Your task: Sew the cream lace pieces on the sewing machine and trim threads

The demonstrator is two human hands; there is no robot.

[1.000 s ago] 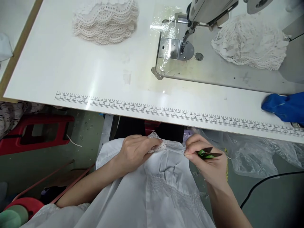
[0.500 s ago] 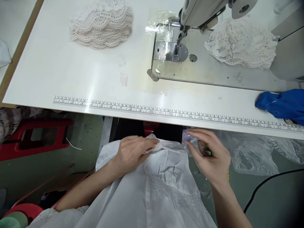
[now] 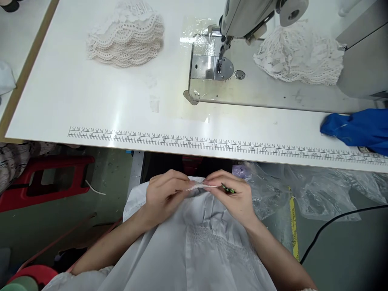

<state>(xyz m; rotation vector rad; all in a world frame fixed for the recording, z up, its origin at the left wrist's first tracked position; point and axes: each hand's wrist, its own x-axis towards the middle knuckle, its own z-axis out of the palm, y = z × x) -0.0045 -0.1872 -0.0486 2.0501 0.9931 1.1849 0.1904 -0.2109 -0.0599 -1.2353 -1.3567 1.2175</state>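
Note:
My left hand (image 3: 168, 194) pinches one end of a narrow strip of white lace trim (image 3: 196, 186) just below the table edge. At the strip's other end, my right hand (image 3: 233, 196) is closed on it with thumb and fingers. A small green and dark object (image 3: 228, 188) sticks out between the right fingers; its kind is not clear. White cloth with gathered stitching (image 3: 212, 242) spreads beneath both hands over my lap. Whether the trim is joined to this cloth is hidden by the fingers.
A sewing machine (image 3: 242, 20) stands on the white table (image 3: 121, 101), which has a printed ruler along its front edge. Stacked lace pieces (image 3: 127, 40) lie left, more lace (image 3: 300, 56) right. Blue cloth (image 3: 357, 127), plastic bags (image 3: 324, 198) and a red stool (image 3: 60, 173) are around.
My right hand has moved left and taken hold of the lace trim near my left hand. The strip is now stretched between both hands. The view has shifted slightly.

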